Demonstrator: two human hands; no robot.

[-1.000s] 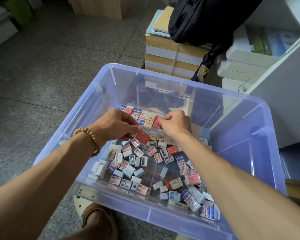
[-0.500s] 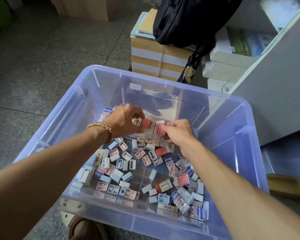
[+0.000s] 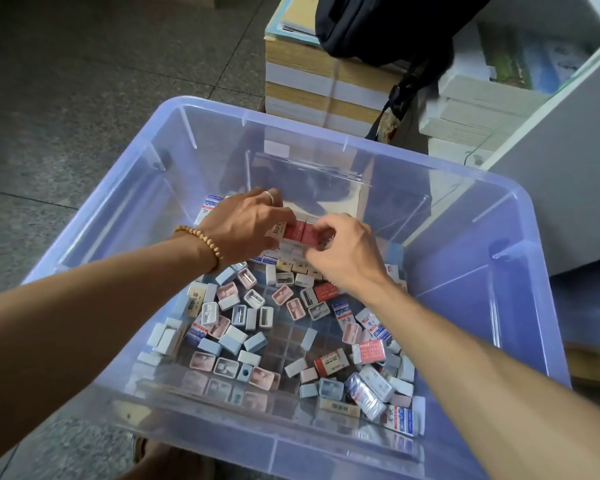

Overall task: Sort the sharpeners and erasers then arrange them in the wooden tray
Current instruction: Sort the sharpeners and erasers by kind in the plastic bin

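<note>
Bin: we look down into one clear bluish plastic bin (image 3: pixel 520 306) on a grey stone floor (image 3: pixel 66 98); everything we sort lies on its bottom.
Left hand: our left hand (image 3: pixel 243 226), with one bead bracelet (image 3: pixel 201 240) at the wrist and one ring (image 3: pixel 268 195), curls its fingers round a red eraser (image 3: pixel 294 232) near the far middle of the bin.
Right hand: our right hand (image 3: pixel 343 258) pinches a second red eraser (image 3: pixel 310 233), pressed side to side against the first.
Row: just under both hands we see a packed row of erasers (image 3: pixel 291 251); its count is hidden by our fingers.
Loose pile: pink, blue and white sharpeners (image 3: pixel 253 299) and wrapped erasers lie mixed from the bin's middle to its near edge, too many and too overlapped for us to count exactly.
Red-wrapped erasers loose: we count three (image 3: pixel 331 362), toward the right half.
Wooden tray: we cannot tell it apart here.
Beyond the far edge: one stack of paper reams (image 3: pixel 309 81), one black bag (image 3: pixel 378 26) on it.
</note>
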